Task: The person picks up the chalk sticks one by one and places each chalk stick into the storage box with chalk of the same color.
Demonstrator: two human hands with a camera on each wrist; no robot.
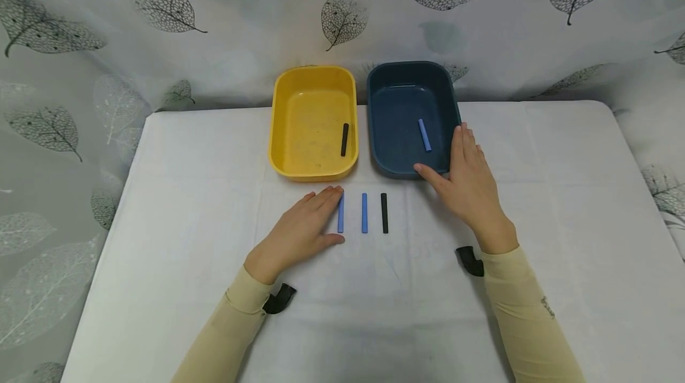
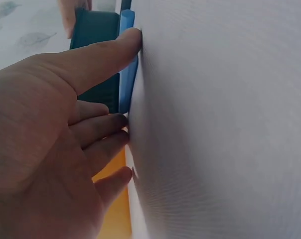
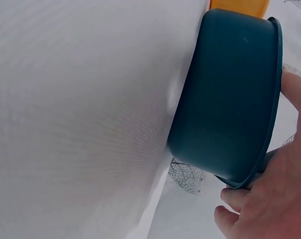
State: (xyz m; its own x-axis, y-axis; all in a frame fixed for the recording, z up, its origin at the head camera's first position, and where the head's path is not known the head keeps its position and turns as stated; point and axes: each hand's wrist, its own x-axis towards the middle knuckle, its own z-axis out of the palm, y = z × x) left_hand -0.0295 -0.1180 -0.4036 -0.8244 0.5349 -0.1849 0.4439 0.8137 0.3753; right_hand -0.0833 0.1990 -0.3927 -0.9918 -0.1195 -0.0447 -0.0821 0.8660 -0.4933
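Observation:
My left hand point(image 1: 302, 231) lies low over the cloth with its fingers extended. Its forefinger tip is right at the far end of a blue stick point(image 1: 341, 216), while the thumb lies just past the near end. In the left wrist view, thumb and fingers overlap a blue stick point(image 2: 126, 92). To the right stand a second blue stick point(image 1: 364, 213) and a black stick point(image 1: 384, 213), both lying parallel. My right hand point(image 1: 471, 187) rests at the near right corner of the dark blue bin point(image 1: 393, 168), thumb at the front rim, straight fingers along the side.
Left of the dark blue bin is a yellow bin point(image 1: 299, 160) with a black stick point(image 1: 345, 140) inside. Another blue stick point(image 1: 424, 135) lies in the dark blue bin. Both bins stand at the back edge of the white-covered table point(image 1: 187, 192), before a leaf-patterned curtain point(image 1: 257, 26).

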